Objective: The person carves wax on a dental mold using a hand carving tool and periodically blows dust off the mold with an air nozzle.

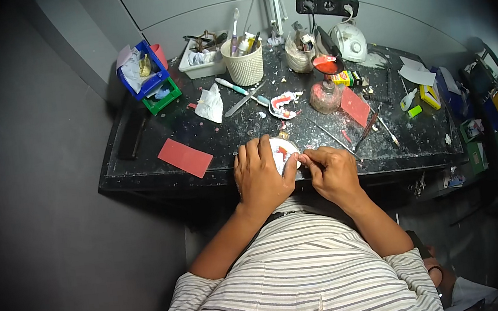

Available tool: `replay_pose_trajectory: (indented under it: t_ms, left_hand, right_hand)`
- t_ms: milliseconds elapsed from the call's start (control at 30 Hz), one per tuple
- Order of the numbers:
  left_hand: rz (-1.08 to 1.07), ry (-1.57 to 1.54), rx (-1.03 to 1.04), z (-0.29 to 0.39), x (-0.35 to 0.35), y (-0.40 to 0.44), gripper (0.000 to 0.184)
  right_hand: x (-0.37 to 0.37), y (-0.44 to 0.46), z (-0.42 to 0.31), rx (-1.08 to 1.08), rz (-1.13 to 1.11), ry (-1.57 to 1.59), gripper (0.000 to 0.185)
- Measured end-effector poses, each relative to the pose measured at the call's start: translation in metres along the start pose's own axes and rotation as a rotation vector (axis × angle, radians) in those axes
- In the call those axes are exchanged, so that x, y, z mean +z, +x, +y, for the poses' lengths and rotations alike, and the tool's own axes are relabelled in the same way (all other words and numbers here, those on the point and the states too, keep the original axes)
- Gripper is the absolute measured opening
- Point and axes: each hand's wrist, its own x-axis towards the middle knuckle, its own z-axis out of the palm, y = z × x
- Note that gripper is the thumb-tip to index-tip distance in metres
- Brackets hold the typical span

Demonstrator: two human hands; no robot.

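A person in a striped shirt sat close to the black workbench (pixel 228 134), holding a white plaster dental cast (pixel 281 150) with red on it just above the bench's near edge. The left hand (pixel 261 171) gripped the cast, its fingers close together and bent over the left side, its thumb pressing near the right rim. The right hand (pixel 332 169) was at that rim, fingers curled and thumb tip against the index finger; whether they pinched something small, I could not tell. Just beyond the cast lay a denture-like arch (pixel 283 105) in red and white. Left of the hands lay a red wax sheet (pixel 185 158), and farther off a crumpled white tissue (pixel 210 104). To the right, beyond the right hand, a glass burner (pixel 325 98) stood near a second red sheet (pixel 354 106). A woven cup (pixel 243 69) holding a toothbrush (pixel 235 30) stood at the far side.
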Motion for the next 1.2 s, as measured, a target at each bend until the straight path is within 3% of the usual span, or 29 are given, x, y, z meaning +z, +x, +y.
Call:
replay_pose_trajectory:
  t_ms: [300, 367, 700, 867, 1200]
  left_hand:
    - [-0.011, 0.001, 0.022, -0.001, -0.001, -0.001, 0.071]
    - [-0.007, 0.008, 0.028, -0.002, -0.001, -0.001, 0.074]
    - [-0.024, -0.008, 0.017, -0.005, 0.000, -0.004, 0.078]
    - [-0.033, -0.026, -0.001, -0.005, -0.001, -0.003, 0.077]
    - [-0.023, -0.038, -0.024, -0.004, 0.001, -0.002, 0.074]
  right_hand:
    - [-0.012, 0.009, 0.007, -0.116, -0.070, 0.067, 0.016]
    - [-0.024, 0.012, -0.003, -0.163, -0.148, -0.193, 0.013]
    - [-0.034, 0.018, -0.023, -0.285, -0.214, -0.420, 0.006]
    - [-0.021, 0.003, -0.029, -0.307, -0.098, -0.555, 0.011]
    - [-0.010, -0.006, -0.030, -0.259, 0.017, -0.520, 0.012]
